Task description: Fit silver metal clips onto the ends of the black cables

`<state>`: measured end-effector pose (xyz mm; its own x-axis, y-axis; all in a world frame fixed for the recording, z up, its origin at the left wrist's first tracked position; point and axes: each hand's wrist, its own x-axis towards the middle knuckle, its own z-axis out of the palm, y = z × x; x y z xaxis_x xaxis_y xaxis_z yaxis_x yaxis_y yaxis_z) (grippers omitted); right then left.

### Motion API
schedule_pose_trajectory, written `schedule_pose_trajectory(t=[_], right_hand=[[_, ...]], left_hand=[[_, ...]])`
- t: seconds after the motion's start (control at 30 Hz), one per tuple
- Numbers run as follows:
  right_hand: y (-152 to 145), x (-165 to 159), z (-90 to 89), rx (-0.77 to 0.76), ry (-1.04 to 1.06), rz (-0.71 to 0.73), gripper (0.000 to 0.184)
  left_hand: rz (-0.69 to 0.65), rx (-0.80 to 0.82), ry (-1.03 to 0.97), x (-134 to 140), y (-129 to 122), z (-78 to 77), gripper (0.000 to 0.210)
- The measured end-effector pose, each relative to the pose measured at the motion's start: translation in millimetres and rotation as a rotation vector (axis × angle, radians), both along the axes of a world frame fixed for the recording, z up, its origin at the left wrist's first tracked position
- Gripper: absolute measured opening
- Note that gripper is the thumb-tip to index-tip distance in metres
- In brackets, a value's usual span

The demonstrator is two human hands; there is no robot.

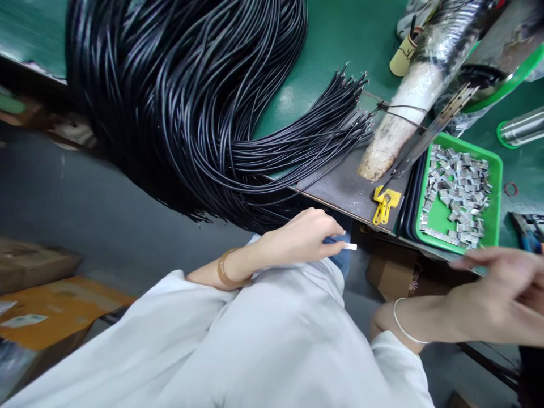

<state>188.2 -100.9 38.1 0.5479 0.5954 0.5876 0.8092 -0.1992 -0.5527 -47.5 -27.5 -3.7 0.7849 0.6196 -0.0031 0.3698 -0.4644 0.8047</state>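
My left hand (304, 235) is in front of my body, just below the bench edge, with thumb and fingers pinched on a small flat metal piece (351, 246). Only its pale silvery end sticks out; the rest is hidden by the fingers. My right hand (505, 297), blurred and cut off by the right edge, is over the front of the green tray (495, 187). Its visible fingers are apart and nothing shows in them. Small metal pieces (461, 187) like the held one lie heaped in that tray. A large bundle of black cables (191, 102) lies to the left, with its stripped ends toward the middle.
A white-wrapped roll (408, 113) is tied across the bench beside a metal strip (442, 124). A yellow clamp (386, 204) grips the bench's front edge. Pliers (527, 229) and a red ring (510, 189) lie at the right. Cardboard boxes (55, 309) stand on the floor.
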Motion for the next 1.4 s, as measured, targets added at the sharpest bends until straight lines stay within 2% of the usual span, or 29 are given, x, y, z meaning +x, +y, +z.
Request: schedule_pose_trajectory(t=[0.03,0.1,0.13,0.2,0.3,0.37,0.47,0.6,0.67,0.7,0.8,0.9,1.0,1.07,1.13,1.2,1.3,1.4], right_hand=[[1,0,2.4,-0.004,0.032,0.021,0.029],[5,9,1.6,-0.141,0.049,0.095,0.022],[9,19,-1.5,-0.220,0.005,0.107,0.020],[19,44,-10.8,-0.264,-0.083,0.076,0.017],[37,79,-24.6,-0.315,-0.192,0.071,0.013],[47,94,-28.8,-0.370,-0.195,0.107,0.010],[55,105,-26.9,-0.507,-0.157,0.142,0.009],[57,112,-18.2,-0.685,-0.129,0.181,0.011],[58,114,-13.7,-0.740,-0.092,0.241,0.011],[58,114,-11.3,-0.763,-0.080,0.270,0.010],[60,111,-3.7,-0.839,-0.093,0.296,0.014],[62,104,1.4,-0.894,-0.081,0.301,0.016],[61,95,-1.8,-0.847,-0.029,0.293,0.014],[57,88,-8.3,-0.741,-0.068,0.256,0.015],[50,80,-15.0,-0.562,-0.139,0.199,0.014],[41,69,-18.1,-0.340,-0.145,0.151,0.015],[26,46,-11.8,-0.065,0.024,0.167,0.017],[14,16,1.2,0.070,0.249,0.241,0.023]], left_hand=[[0.047,0.005,-0.037,-3,1,0.2,0.018],[0.194,0.047,-0.146,-6,8,1.2,0.019],[0.282,0.093,-0.192,-8,13,1.5,0.019],[0.469,0.258,-0.209,-9,26,0.5,0.019],[0.551,0.497,-0.052,-6,48,-5.2,0.016],[0.565,0.538,-0.007,-2,58,-10.0,0.011],[0.682,0.441,-0.132,0,64,-15.5,0.010],[0.821,0.055,-0.513,-10,59,-15.5,0.003],[0.766,-0.180,-0.645,-22,54,-10.2,0.004],[0.699,-0.277,-0.648,-28,50,-6.3,0.005],[0.402,-0.463,-0.461,-42,40,5.8,0.012],[0.145,-0.656,-0.375,-42,29,9.6,0.029],[-0.091,-0.797,-0.300,-24,18,4.4,0.047],[-0.188,-0.796,-0.305,-7,13,1.0,0.044],[-0.175,-0.821,-0.364,10,9,0.3,0.034],[-0.107,-0.893,-0.433,24,9,1.8,0.027],[0.009,-0.972,-0.553,36,10,4.0,0.023],[0.128,-0.976,-0.630,42,12,4.0,0.019]])
